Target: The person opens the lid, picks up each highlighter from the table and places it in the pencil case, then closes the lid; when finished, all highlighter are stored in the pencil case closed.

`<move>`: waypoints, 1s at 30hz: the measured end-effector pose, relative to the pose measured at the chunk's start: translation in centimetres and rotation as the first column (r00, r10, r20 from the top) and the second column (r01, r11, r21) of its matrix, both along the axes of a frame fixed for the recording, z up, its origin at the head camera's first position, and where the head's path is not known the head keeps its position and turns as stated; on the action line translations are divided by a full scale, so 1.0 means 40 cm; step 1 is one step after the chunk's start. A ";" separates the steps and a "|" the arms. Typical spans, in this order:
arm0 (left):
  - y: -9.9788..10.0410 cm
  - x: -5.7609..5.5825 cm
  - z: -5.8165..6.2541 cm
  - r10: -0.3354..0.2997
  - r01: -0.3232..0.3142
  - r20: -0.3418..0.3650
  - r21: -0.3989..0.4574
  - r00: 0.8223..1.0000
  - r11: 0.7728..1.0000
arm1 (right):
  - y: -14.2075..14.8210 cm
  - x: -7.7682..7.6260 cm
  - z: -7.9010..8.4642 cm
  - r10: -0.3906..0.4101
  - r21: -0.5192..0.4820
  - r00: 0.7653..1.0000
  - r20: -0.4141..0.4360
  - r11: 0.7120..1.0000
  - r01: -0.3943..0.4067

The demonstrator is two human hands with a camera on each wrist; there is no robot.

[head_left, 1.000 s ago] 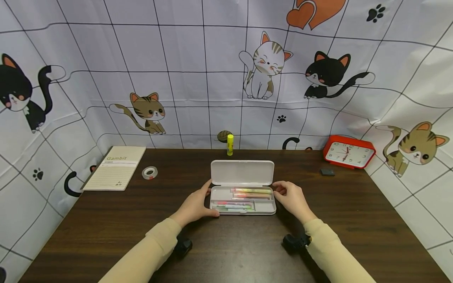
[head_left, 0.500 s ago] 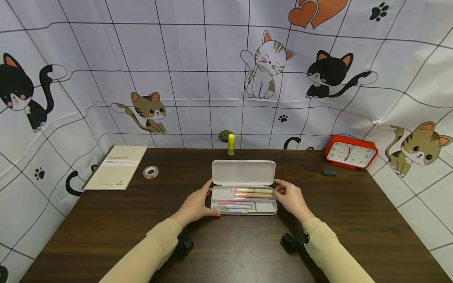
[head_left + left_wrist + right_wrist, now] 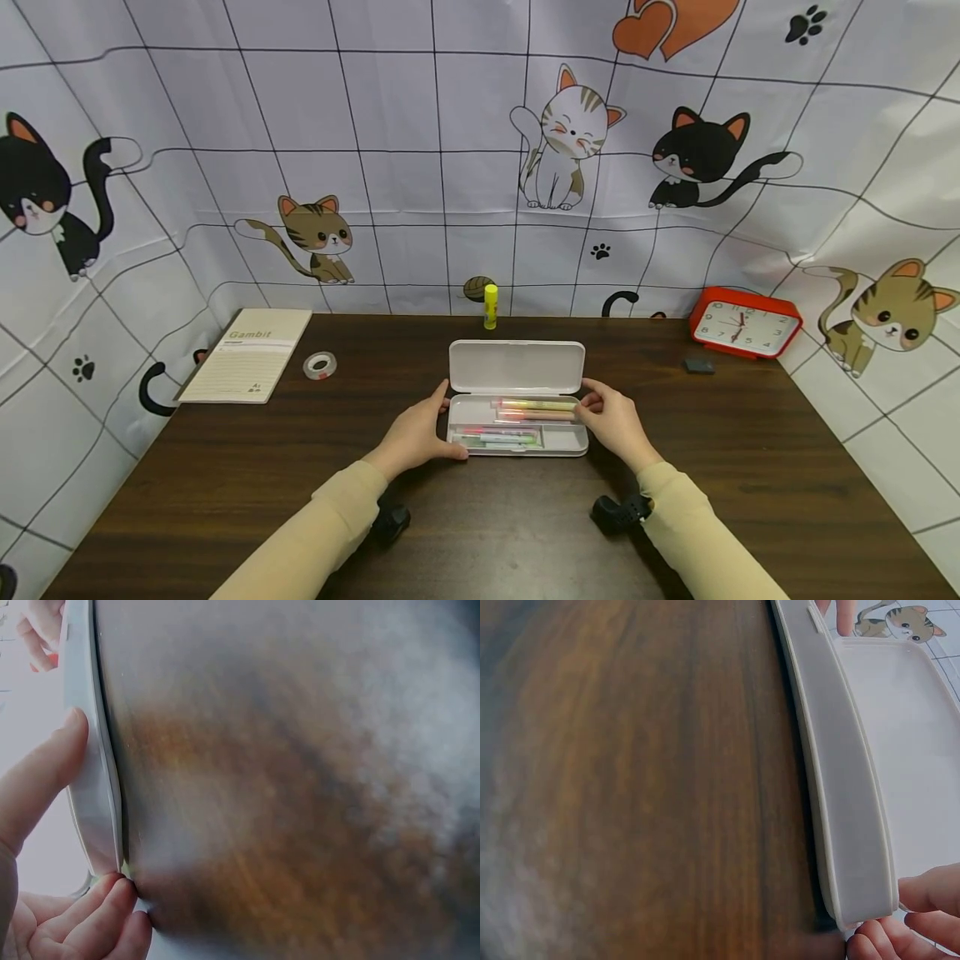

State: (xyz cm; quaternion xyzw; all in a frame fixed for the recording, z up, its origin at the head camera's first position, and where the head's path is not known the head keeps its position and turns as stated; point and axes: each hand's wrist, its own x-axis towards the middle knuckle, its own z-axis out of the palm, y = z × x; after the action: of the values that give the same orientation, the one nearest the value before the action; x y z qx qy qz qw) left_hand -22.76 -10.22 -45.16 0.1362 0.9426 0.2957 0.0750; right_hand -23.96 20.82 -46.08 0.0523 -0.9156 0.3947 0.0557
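Observation:
A white pencil case (image 3: 517, 452) lies open on the table, its lid (image 3: 517, 367) raised at the back. Inside its back compartment are yellow and orange pens (image 3: 536, 414); thinner pens (image 3: 498, 437) lie in the front one. My left hand (image 3: 412, 433) grips the case's left end, thumb along the front wall and fingers round the side, as the left wrist view also shows. At the right end, my right hand (image 3: 617, 423) has curled fingertips at the rim, close to the pens' ends. The right wrist view shows those fingers (image 3: 930, 892) pinching at the case's end wall.
Behind the case stands a yellow glue stick (image 3: 491, 307). A notepad (image 3: 247, 358) and a tape roll (image 3: 319, 365) lie to the left. On the right are a red clock (image 3: 746, 323) and a small dark block (image 3: 699, 366). A cat-print sheet surrounds the brown table (image 3: 495, 533).
My right hand has shifted slightly left, and its fingertips have come in over the case's right rim. My left hand keeps its grip; the case stays in place.

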 end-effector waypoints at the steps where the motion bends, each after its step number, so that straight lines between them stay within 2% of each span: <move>1: 0.000 -0.001 0.000 -0.001 0.001 -0.004 -0.002 1.000 1.000 | 0.000 0.000 0.000 0.000 0.000 1.000 0.000 1.000 0.000; 13: 0.000 -0.004 0.004 -0.005 0.005 0.003 -0.033 1.000 0.999 | -0.002 0.001 -0.003 -0.012 0.003 1.000 0.000 1.000 0.012; 24: 0.002 -0.010 0.003 -0.010 0.009 -0.019 -0.028 1.000 1.000 | 0.005 0.009 -0.001 -0.003 -0.012 1.000 0.019 1.000 0.003; 30: 0.002 -0.009 0.003 0.000 0.000 -0.006 0.004 1.000 1.000 | 0.003 0.011 -0.003 -0.028 -0.024 0.999 0.030 0.999 0.029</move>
State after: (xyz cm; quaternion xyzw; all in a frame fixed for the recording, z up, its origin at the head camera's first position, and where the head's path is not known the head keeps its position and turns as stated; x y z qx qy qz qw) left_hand -23.12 -10.15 -45.06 0.1375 0.9422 0.2969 0.0718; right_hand -23.51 20.96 -46.19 0.0325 -0.9121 0.4058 0.0483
